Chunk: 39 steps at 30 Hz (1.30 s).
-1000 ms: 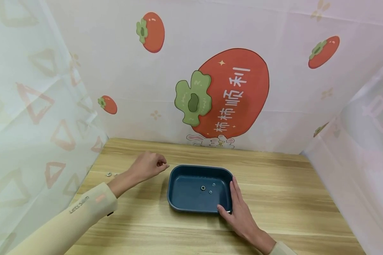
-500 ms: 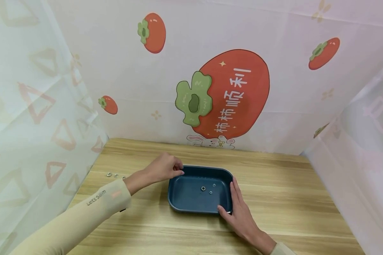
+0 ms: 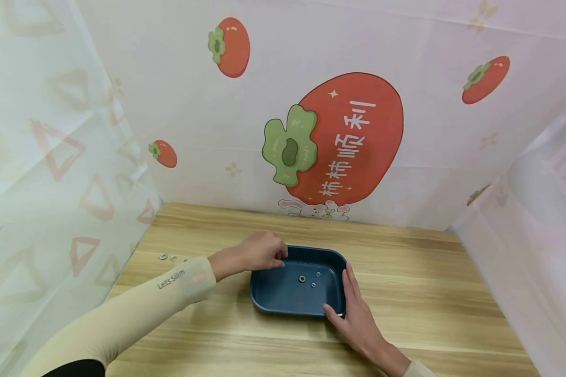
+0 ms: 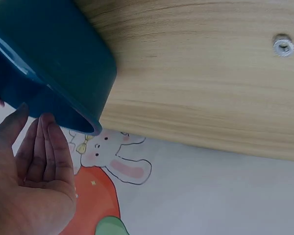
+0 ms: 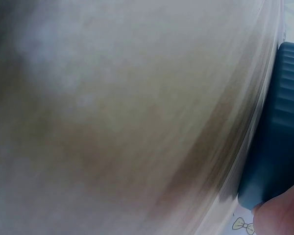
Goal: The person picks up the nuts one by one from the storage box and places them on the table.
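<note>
A dark blue rectangular tray [image 3: 275, 297] sits mid-table in the head view, with 3 small ring-shaped metal nuts [image 3: 302, 278] on its floor. My left hand [image 3: 264, 250] is over its back left corner, thumb and bent fingers pointing inward. In the left wrist view, the thumb [image 4: 20, 113] and fingertips lie close together at the tray's rim; I cannot tell whether a small nut is between them. My right hand [image 3: 358, 317] rests at the front right corner, its straight fingers along the right wall and its thumb over the front rim.
More small metal nuts [image 3: 163, 256] lie in a row on the wooden table [image 3: 429, 293] at the left, partly behind the left sleeve [image 3: 170, 293]. Printed white cloth [image 3: 193, 104] walls in the table at the back and both sides.
My left hand has moved right, from left of the tray to over its back left corner. The right hand, the tray and its nuts have stayed in place.
</note>
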Each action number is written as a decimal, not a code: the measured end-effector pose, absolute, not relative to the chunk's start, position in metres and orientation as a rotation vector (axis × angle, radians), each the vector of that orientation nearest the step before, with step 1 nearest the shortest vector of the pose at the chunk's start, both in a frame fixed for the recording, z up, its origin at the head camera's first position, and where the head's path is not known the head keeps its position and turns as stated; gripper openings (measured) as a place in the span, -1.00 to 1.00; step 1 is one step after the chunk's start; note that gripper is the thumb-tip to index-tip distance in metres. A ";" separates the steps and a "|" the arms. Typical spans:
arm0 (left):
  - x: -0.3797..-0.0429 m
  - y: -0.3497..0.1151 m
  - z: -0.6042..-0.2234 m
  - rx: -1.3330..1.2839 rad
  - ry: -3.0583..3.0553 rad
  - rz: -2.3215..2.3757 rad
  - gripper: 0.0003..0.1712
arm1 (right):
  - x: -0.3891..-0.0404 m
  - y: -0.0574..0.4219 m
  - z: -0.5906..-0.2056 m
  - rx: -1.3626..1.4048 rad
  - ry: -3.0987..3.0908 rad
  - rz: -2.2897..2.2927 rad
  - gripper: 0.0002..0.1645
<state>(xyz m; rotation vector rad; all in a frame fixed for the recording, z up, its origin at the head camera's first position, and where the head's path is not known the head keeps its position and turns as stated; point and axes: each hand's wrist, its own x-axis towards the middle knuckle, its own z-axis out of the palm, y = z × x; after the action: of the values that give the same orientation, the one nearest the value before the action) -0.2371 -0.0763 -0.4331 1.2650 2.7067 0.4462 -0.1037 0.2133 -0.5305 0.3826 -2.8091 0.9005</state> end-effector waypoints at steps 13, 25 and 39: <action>-0.242 -0.041 -0.449 1.303 2.658 0.174 -0.78 | -0.104 0.214 -0.530 0.368 -2.832 0.890 0.19; -0.244 -0.017 -0.457 1.397 2.602 0.016 -0.86 | -0.103 0.214 -0.532 0.378 -2.816 0.869 0.18; -0.238 0.001 -0.467 1.379 2.577 -0.096 -0.93 | -0.103 0.214 -0.531 0.372 -2.823 0.898 0.18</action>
<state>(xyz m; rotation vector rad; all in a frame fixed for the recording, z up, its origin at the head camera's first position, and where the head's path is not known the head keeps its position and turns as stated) -0.2384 0.0006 -0.4672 1.3793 2.5766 -0.0956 -0.1034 0.2145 -0.5305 0.3721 -2.8232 0.8982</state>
